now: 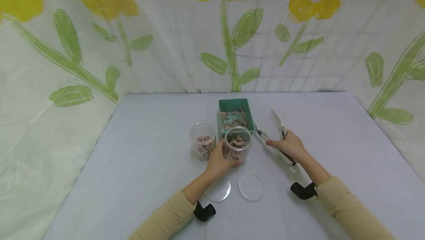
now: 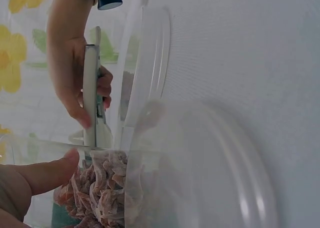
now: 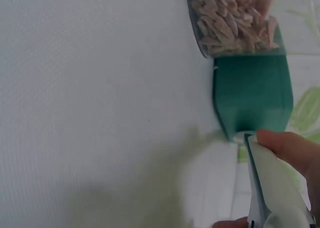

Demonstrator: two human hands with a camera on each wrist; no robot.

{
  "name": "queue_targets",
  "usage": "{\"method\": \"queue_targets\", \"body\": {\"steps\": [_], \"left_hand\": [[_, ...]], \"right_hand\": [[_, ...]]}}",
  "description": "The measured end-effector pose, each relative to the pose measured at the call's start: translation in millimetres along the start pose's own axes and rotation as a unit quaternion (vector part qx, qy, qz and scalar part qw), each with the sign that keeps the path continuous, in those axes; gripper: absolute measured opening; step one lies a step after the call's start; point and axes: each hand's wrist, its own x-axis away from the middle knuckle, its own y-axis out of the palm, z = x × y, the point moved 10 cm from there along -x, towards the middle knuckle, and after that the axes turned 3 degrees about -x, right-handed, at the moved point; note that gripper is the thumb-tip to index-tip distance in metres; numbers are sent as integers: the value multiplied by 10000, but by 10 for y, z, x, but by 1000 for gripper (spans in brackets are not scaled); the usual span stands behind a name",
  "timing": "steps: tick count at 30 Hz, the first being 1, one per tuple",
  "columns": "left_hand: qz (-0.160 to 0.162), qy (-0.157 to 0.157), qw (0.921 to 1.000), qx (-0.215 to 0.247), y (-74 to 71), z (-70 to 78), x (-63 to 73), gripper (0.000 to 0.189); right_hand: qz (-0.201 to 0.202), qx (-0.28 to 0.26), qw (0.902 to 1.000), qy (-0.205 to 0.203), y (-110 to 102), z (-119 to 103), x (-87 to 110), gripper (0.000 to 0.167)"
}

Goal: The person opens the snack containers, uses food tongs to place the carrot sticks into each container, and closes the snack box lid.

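Fingers of a person's left hand curl around a clear jar of brownish pieces, seemingly to steady it just before the green tray, while the right hand grips white tongs, their arms spread. A second jar stands alongside; two clear lids lie near, leaving both mouths uncovered.

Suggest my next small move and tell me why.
Probably move the tongs over the green tray and pick up some pieces: they lie in the tray, your right grip holds the tongs near it, and your left grip holds an uncovered jar close by.
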Motion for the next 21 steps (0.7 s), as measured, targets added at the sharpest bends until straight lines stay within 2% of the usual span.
{"method": "queue_targets", "body": {"steps": [5,10,18,21], "left_hand": [[-73,-61,9999,43,28,9,5,77],[-85,-124,9999,-43,39,4,10,79],[-69,-43,9997,-211,36,19,19,80],[-57,-40,9997,-229,36,24,15,80]], "right_hand": [[342,126,9993,-27,95,-9,-41,86],[699,660,9952,-162,150,-50,-23,80],[1113,1577,9802,-444,160,-211,70,81],[1093,1839,9756,-487,164,-223,70,84]]}}
